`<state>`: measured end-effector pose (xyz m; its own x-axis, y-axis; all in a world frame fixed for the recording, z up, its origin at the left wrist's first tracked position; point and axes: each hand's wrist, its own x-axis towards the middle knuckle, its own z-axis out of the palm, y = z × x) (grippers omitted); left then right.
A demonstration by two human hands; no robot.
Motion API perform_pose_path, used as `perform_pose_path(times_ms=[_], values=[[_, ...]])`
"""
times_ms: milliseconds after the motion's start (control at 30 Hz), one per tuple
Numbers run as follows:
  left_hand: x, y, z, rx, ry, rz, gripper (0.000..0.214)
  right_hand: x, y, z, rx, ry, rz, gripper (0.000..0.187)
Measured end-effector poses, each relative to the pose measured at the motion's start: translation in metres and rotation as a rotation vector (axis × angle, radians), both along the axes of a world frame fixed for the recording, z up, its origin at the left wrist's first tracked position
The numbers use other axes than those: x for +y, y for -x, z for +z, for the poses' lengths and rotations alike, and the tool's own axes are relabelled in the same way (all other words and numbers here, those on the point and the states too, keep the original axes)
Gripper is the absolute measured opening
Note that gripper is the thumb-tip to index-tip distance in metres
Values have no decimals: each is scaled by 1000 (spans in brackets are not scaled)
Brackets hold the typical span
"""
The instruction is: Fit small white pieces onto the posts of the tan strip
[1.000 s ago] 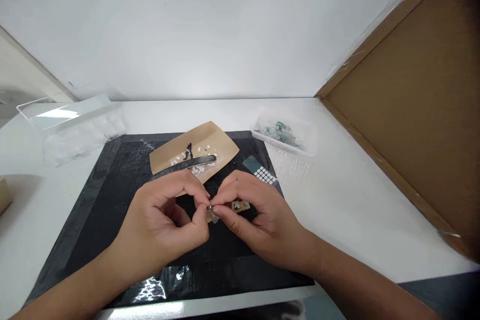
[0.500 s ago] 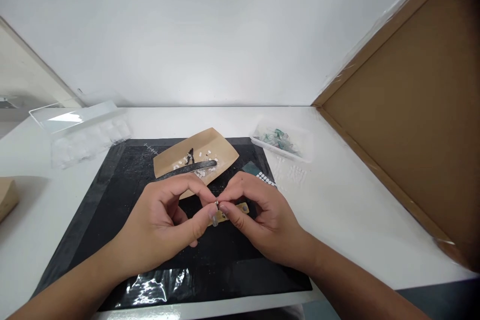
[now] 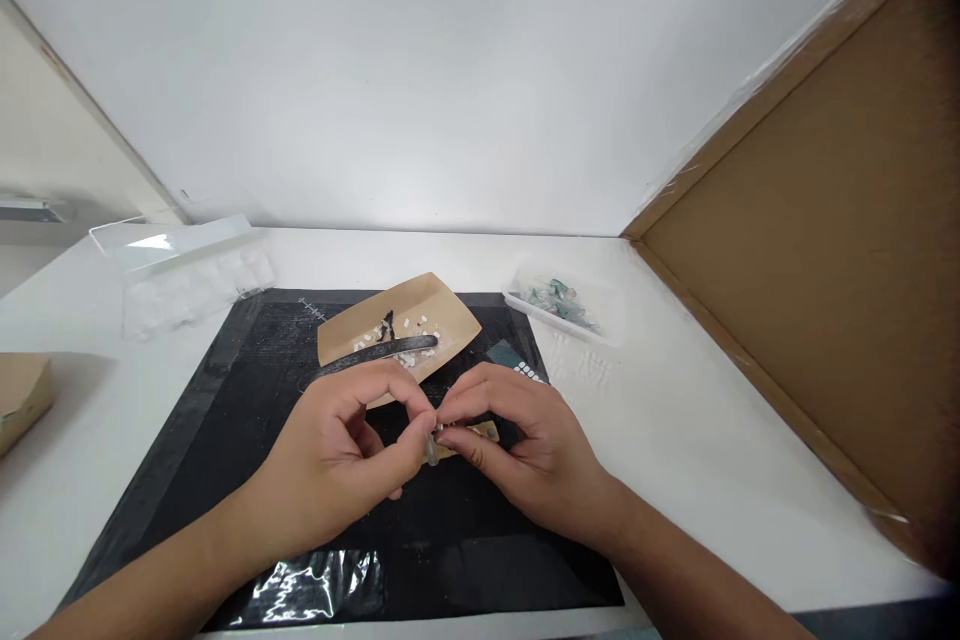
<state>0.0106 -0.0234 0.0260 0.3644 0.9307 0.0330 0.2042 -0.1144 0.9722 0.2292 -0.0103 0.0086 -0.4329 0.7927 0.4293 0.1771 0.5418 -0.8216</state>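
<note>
My left hand (image 3: 352,460) is closed in a pinch, thumb against index fingertip. My right hand (image 3: 529,445) meets it from the other side, also pinching. A tiny shiny piece (image 3: 440,428) shows where the fingertips come together; it is too small to name. Just below my left fingertips is a small translucent piece (image 3: 432,452), rounded at its lower end; whether it is held cannot be told. Behind the fingers lies a yellowish strip (image 3: 487,431), mostly covered by my right hand. All this is over a black mat (image 3: 450,520).
A brown paper tray (image 3: 457,320) holds a dark nail file (image 3: 390,347) and white scraps. Back right stands a clear tub (image 3: 566,302) of green and clear pieces, near white dot stickers (image 3: 529,372). A clear plastic case (image 3: 195,290) is back left; a cardboard panel (image 3: 810,250) borders the right.
The view has shifted slightly. My right fingers have closed further over the tiny piece, and both hands stay pinched together in the same place.
</note>
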Motion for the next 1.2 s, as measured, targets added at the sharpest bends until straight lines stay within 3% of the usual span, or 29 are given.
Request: perform_pose_path(times_ms=[233,433,667,900,1200], values=[[-1,-4,-5,84,-114,69,14,-6,5,-3,-22,-56,-91,6],[1,-4,-6,76,-170,67,10,-9,5,-5,-80,6,-211,5],[5,-5,-5,119,-285,79,7,-7,4,-3,-69,154,-187,8],[21,13,-9,505,-670,279,4,9,-14,3,-206,155,-94,2],[41,31,-6,659,-710,422,13,22,-29,2,-337,149,-43,7]])
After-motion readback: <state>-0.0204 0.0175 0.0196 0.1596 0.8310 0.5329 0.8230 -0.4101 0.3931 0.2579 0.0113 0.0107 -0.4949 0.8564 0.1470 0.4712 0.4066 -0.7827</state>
